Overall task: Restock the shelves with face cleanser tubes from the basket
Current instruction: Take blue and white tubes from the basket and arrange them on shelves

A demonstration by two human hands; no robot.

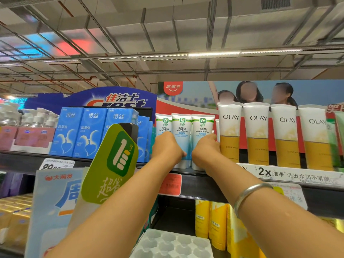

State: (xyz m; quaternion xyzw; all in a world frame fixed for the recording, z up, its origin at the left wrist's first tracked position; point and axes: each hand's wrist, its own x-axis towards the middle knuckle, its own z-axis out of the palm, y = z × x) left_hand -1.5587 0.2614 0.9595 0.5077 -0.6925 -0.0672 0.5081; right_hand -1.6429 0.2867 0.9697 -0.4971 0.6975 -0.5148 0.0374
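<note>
Up high, both hands clasp smooth, flat-crimped plastic cleanser tubes standing on the shelf.

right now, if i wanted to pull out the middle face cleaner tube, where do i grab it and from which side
Grip the middle tube by its upper body, coming from the front. It stands cap-down, packed between neighbouring tubes, and the left hand and right hand cover the lower sides, so only its flat front and top seal are free.

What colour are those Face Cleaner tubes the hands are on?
White fading to light blue, with a green band on top: the face cleanser tubes, seen from the head camera.
</note>
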